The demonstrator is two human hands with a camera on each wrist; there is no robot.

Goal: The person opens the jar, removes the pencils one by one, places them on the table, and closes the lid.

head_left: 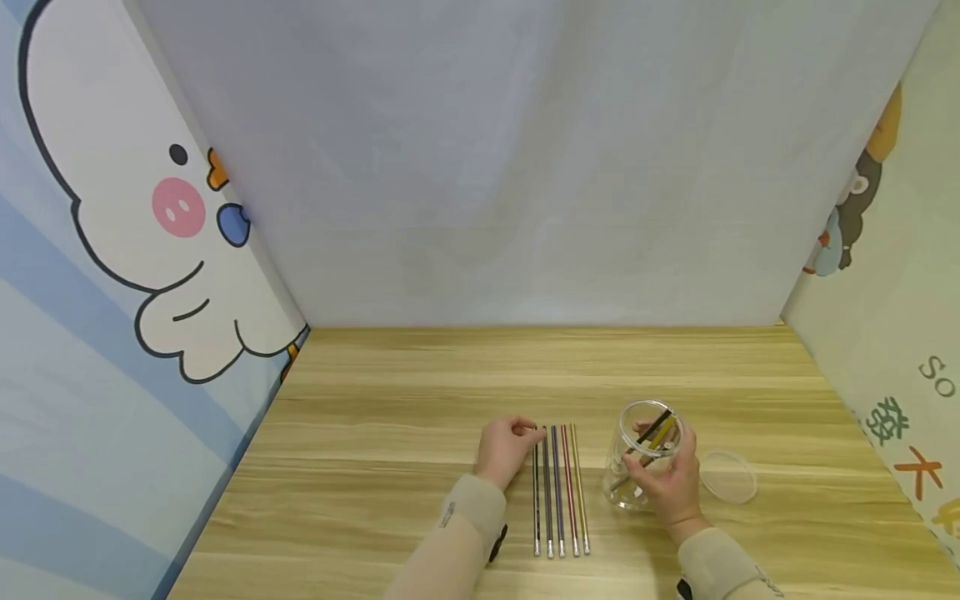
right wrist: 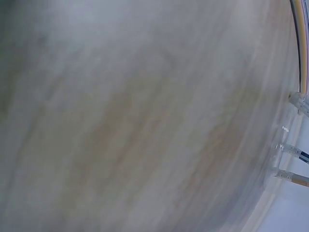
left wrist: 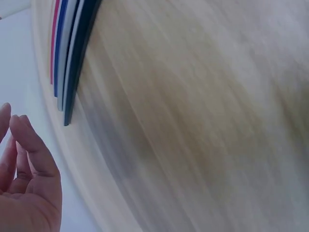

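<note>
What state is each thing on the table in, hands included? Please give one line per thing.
Pencil row: five lying side by side on the table, not touching
Clear jar: uncovered, pencils inside
Pencils in the jar: leaning
Round lid: off, lying beside the jar
Right hand: holding the jar
Left hand: fingers bent, by the row's far end

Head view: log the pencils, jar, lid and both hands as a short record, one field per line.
Pencil row: five, side by side on the wooden table, metal ends toward the person
Left hand: fingertips by the row's far left end; contact unclear
Right hand: grips the jar
Jar: clear, open-topped
Jar contents: at least a black pencil and a yellow pencil, leaning
Lid: clear, round, off, right of the jar
</note>
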